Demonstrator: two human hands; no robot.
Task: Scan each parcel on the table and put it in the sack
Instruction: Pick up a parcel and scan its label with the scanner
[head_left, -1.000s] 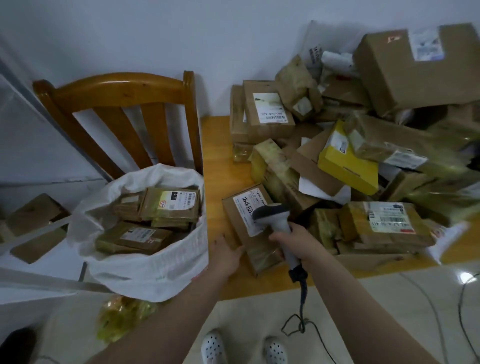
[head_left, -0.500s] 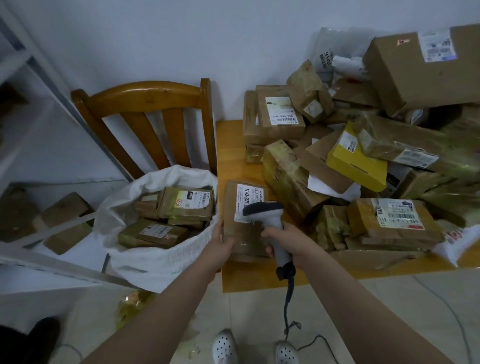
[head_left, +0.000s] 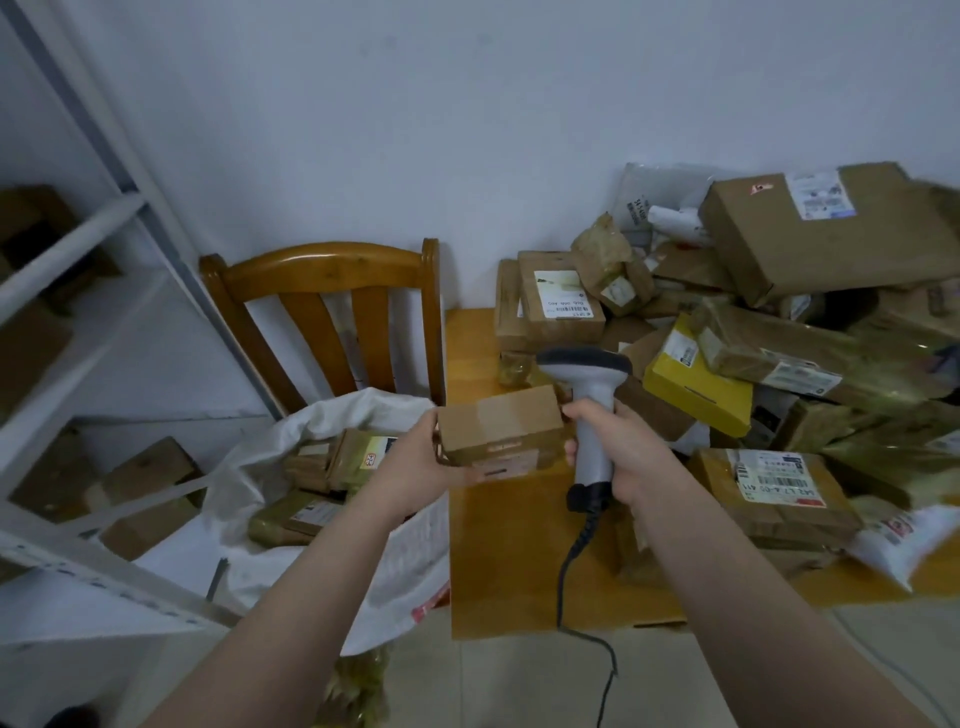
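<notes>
Head view. Your left hand (head_left: 415, 465) grips a small brown parcel (head_left: 498, 421) by its left end, thumb on the top edge and fingers curled underneath. The parcel is lifted off the table (head_left: 509, 561), above its left edge, with a plain taped face up and a strip of label showing on the side nearest you.

Your right hand (head_left: 623, 452) is wrapped round the handle of the scanner (head_left: 587, 364), all fingers closed on it. The scanner stands upright, its dark head above and just behind the parcel's right end. Your right knuckles sit just beside that end; whether they touch it cannot be told. The cable (head_left: 566, 566) hangs from the handle down past the table front to the floor.

The sack (head_left: 244, 467) is open just left of the table, in front of the chair (head_left: 332, 265), its white rim folded out. Several wrapped parcels (head_left: 363, 457) lie inside, and your left wrist is over its near right rim.

Right of the scanner a pile (head_left: 779, 353) of boxes and bags covers the table to the wall. In it a yellow box (head_left: 696, 387) lies tilted, a big box (head_left: 831, 228) leans on top, and a labelled carton (head_left: 774, 493) lies close to your right forearm.

A white shelf (head_left: 78, 239) with blurred boxes stands at the left.
</notes>
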